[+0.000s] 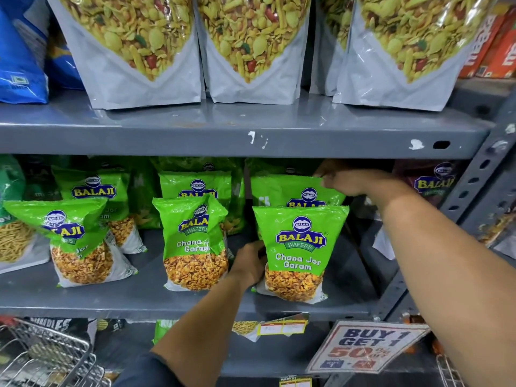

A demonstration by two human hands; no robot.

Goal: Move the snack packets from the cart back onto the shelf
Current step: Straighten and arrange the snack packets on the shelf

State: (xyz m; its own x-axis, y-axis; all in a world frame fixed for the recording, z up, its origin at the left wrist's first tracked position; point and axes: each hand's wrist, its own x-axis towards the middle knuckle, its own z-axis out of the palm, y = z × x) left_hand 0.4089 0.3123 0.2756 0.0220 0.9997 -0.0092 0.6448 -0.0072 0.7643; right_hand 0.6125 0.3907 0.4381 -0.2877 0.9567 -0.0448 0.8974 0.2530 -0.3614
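Observation:
Green Balaji snack packets stand in rows on the grey middle shelf (195, 303). The front right packet (300, 247) stands upright near the shelf edge. My left hand (251, 261) grips its left side, fingers behind it. Behind it stands a second green packet (290, 191); my right hand (346, 181) pinches that packet's top right corner. Two more front packets stand at the middle (194, 244) and left (75, 241). The wire cart (47, 356) shows at the bottom left; I cannot tell what lies in it.
Large grey pouches of yellow snack mix (145, 51) fill the upper shelf, with blue bags (19, 57) at left and orange boxes (491, 48) at right. A maroon packet (430, 182) stands at the shelf's right end. A "Buy 1 Get 1" sign (365, 347) hangs below the shelf's upright post (474, 180).

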